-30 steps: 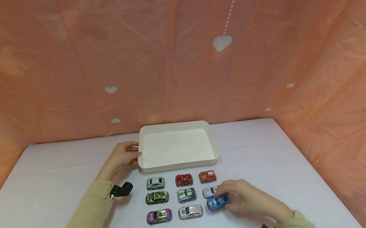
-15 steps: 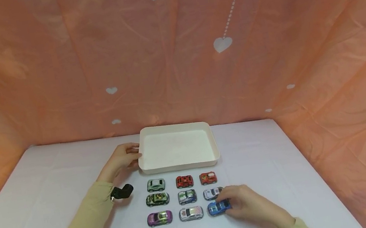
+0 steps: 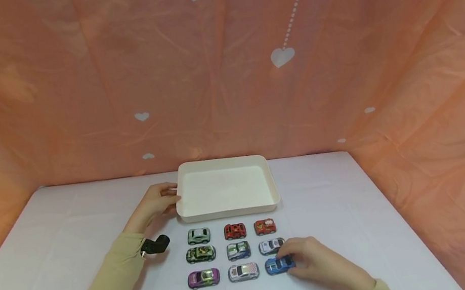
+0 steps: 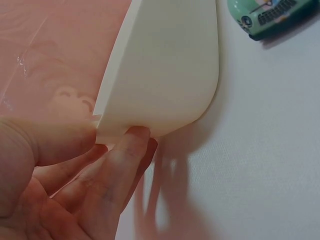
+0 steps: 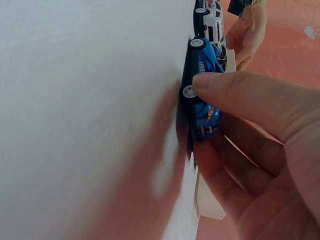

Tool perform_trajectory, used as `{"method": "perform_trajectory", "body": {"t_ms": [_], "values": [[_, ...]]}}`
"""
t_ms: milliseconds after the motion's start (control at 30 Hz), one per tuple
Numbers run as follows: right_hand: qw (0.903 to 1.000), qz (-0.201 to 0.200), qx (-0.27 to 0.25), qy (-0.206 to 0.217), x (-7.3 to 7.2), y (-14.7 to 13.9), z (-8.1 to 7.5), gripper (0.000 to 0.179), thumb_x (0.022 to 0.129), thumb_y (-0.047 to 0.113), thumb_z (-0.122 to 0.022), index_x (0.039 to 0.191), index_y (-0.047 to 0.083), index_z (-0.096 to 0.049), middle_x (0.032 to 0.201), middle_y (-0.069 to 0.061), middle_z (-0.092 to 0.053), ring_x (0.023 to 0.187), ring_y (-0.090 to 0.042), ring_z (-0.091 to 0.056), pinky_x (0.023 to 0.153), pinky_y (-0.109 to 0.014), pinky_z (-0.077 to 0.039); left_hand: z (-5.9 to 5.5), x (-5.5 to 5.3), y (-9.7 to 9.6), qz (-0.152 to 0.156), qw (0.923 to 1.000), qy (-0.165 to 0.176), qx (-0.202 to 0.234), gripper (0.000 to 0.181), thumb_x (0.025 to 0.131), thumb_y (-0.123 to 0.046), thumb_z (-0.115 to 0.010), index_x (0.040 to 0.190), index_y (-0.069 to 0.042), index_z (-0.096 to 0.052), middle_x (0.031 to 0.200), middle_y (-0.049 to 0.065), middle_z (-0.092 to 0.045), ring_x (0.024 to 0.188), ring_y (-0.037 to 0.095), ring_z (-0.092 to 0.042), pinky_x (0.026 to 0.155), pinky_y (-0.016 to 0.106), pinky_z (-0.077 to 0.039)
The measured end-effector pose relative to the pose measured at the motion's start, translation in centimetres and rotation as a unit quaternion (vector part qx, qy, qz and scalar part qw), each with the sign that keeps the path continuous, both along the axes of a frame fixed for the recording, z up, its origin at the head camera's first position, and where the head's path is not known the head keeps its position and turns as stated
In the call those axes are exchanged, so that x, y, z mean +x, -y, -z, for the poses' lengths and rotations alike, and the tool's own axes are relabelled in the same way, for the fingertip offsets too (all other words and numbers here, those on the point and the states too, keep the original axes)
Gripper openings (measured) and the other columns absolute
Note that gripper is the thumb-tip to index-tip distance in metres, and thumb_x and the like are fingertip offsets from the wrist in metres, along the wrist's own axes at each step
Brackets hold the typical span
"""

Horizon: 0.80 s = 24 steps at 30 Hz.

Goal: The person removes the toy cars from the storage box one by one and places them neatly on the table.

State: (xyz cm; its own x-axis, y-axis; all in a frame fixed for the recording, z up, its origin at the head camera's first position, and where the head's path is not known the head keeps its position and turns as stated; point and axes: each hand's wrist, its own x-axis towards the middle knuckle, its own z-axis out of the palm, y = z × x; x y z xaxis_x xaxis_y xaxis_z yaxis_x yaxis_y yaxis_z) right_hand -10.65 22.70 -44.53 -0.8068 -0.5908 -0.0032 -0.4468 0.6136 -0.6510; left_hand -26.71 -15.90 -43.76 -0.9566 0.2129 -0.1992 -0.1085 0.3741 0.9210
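Observation:
In the head view, my right hand (image 3: 314, 259) pinches a blue toy car (image 3: 277, 265) at the right end of the nearest row. The right wrist view shows the thumb on the side of the blue car (image 5: 205, 117), its wheels at or very near the tabletop. My left hand (image 3: 155, 205) grips the left edge of a cream tray (image 3: 230, 213); in the left wrist view the thumb lies at the rim of the tray (image 4: 165, 65) and the fingers against its outer wall. Beside the blue car stands a white-and-pink toy car (image 3: 243, 272), and behind it a white one (image 3: 270, 246).
More toy cars stand in rows in front of the tray: purple (image 3: 203, 278), dark green (image 3: 201, 254), pale green (image 3: 199, 236), green-and-white (image 3: 238, 250) and two red ones, one in the middle (image 3: 235, 231). An orange cloth (image 3: 205, 93) with hearts hangs behind the white table (image 3: 85, 205).
My right hand has lowered the blue car toward the viewer, into line with the nearest row, uncovering more of the white car behind. My left hand stays on the tray.

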Motion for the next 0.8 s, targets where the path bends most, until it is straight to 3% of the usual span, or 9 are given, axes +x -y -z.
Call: {"method": "perform_trajectory", "body": {"t_ms": [167,533,800], "values": [[1.0000,0.001,0.004,0.000,0.0,0.0,-0.2,0.032,0.080,0.005,-0.075,0.107,0.022,-0.069,0.107,0.012,-0.064,0.100,-0.007,-0.058,0.091,-0.032,-0.047,-0.1,0.1,0.0,0.000,1.0000,-0.002,0.008,0.047,0.092,-0.003,-0.058,0.135,0.012,-0.043,0.125,0.031,-0.053,0.088,0.020,-0.062,0.067,0.026,-0.052],[0.9987,-0.022,0.000,-0.046,0.1,-1.2,-0.7,0.036,0.079,0.005,-0.075,0.112,0.019,-0.068,0.111,0.012,-0.065,0.105,-0.009,-0.058,0.093,-0.034,-0.046,-0.1,0.2,0.0,0.001,0.9999,-0.002,0.015,0.048,0.093,-0.004,-0.059,0.135,0.012,-0.042,0.125,0.032,-0.053,0.086,0.017,-0.062,0.066,0.025,-0.052],[0.9991,0.020,-0.024,-0.027,-1.6,-2.9,-1.7,0.035,0.084,0.000,-0.069,0.115,0.017,-0.067,0.112,0.008,-0.066,0.104,-0.015,-0.059,0.091,-0.040,-0.047,-0.2,0.6,0.1,-0.004,0.9999,-0.001,0.013,0.047,0.094,-0.006,-0.057,0.136,0.012,-0.042,0.126,0.031,-0.052,0.091,0.020,-0.063,0.069,0.026,-0.053]]}}
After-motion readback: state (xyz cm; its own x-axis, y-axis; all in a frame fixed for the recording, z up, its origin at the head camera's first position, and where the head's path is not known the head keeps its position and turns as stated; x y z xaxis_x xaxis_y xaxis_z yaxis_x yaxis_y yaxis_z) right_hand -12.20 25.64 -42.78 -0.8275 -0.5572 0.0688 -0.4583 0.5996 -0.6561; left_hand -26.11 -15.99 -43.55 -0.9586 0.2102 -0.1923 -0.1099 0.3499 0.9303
